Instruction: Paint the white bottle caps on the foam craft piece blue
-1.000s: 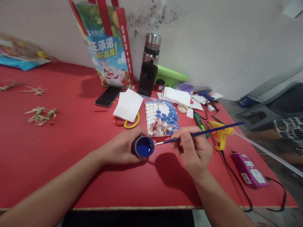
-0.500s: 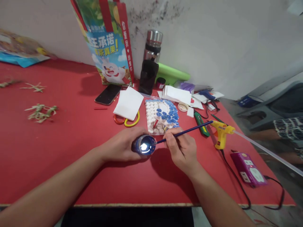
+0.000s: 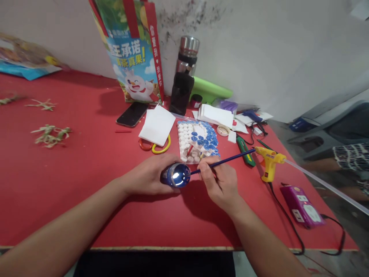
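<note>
My left hand [image 3: 152, 175] is wrapped round a small jar [image 3: 168, 176] with dark blue inside, its mouth tilted toward the right. Pinched in my right hand [image 3: 219, 181] is a thin dark blue brush [image 3: 234, 156]; its tip end is at the jar's right rim, and the bristles are hard to make out. Just behind my hands lies a panel [image 3: 186, 134] covered with small white and blue round pieces, its lower right edge partly hidden by my right hand.
White paper [image 3: 157, 125] covers part of the scissors [image 3: 161, 146], beside a phone [image 3: 132, 114]. Rightward are a green cutter [image 3: 245, 151], a yellow glue gun [image 3: 269, 163] and a purple power box [image 3: 302, 206]. A bag [image 3: 138, 57] and steel bottle [image 3: 188, 48] stand behind.
The brush has drawn back slightly from inside the jar to its right rim. My right hand has shifted a little left, and the jar's opening has turned slightly.
</note>
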`<state>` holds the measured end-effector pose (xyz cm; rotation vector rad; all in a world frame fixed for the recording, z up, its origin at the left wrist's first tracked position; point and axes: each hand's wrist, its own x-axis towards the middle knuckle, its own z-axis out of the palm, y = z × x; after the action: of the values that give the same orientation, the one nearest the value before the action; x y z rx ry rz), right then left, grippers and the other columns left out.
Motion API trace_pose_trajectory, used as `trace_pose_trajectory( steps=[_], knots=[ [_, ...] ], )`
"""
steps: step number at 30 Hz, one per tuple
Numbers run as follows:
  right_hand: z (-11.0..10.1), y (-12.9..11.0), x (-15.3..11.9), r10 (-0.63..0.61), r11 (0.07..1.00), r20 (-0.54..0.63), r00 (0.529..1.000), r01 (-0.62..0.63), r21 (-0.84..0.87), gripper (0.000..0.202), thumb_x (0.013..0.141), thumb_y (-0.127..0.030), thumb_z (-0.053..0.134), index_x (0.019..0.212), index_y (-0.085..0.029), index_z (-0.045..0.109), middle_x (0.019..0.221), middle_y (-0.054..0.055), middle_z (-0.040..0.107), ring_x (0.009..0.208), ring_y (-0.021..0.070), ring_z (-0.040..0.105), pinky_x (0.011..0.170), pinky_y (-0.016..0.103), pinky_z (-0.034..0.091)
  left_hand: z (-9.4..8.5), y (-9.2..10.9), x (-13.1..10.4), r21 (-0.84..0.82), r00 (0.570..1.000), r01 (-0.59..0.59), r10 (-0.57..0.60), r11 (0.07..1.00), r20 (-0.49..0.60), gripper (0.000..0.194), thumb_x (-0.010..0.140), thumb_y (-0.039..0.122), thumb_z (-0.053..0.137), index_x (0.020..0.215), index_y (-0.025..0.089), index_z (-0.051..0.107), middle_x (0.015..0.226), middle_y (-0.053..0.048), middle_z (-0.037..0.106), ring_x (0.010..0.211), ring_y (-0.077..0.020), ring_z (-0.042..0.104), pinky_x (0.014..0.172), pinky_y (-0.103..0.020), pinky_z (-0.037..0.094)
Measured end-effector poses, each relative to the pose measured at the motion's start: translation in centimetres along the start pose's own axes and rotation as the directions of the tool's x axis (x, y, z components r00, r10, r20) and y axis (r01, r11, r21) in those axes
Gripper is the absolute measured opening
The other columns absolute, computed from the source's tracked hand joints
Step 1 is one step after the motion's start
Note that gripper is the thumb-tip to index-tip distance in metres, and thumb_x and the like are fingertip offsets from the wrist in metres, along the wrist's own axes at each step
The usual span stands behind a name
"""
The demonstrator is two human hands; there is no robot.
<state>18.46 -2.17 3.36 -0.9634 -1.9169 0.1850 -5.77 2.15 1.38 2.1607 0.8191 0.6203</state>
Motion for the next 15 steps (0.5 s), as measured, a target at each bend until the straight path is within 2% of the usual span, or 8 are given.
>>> trace_pose_trajectory(
  steps=[9,15],
  knots=[
    [0.10,0.13,-0.01,0.017,1.000,0.027,0.999,-0.017,0.010,0.020,0.114,-0.026,0.051,0.098,-0.024,0.064,0.067,-0.003,0.067,0.052,0.0125,0.061,0.055,0.027,0.047,-0.13,-0.01,0.07,-0.005,1.000,-0.001,0.001,1.000,0.004,0.058,0.079,0.038,0.094,0.129,0.023,0.069,0.117,-0.006,0.078,0.103,-0.0276,0.075,0.088,-0.035,0.056],
    [-0.09,0.14,-0.17,0.006,1.000,-0.035,0.999,-0.006,-0.002,0.018,0.112,-0.023,0.054,0.097,-0.024,0.064,0.068,-0.004,0.067,0.051,0.0113,0.059,0.055,0.026,0.047,-0.09,0.15,0.03,0.005,1.000,0.026,-0.026,1.000,-0.004,0.056,0.079,0.039,0.094,0.127,0.023,0.070,0.115,-0.006,0.079,0.100,-0.0275,0.075,0.089,-0.036,0.057]
  ],
)
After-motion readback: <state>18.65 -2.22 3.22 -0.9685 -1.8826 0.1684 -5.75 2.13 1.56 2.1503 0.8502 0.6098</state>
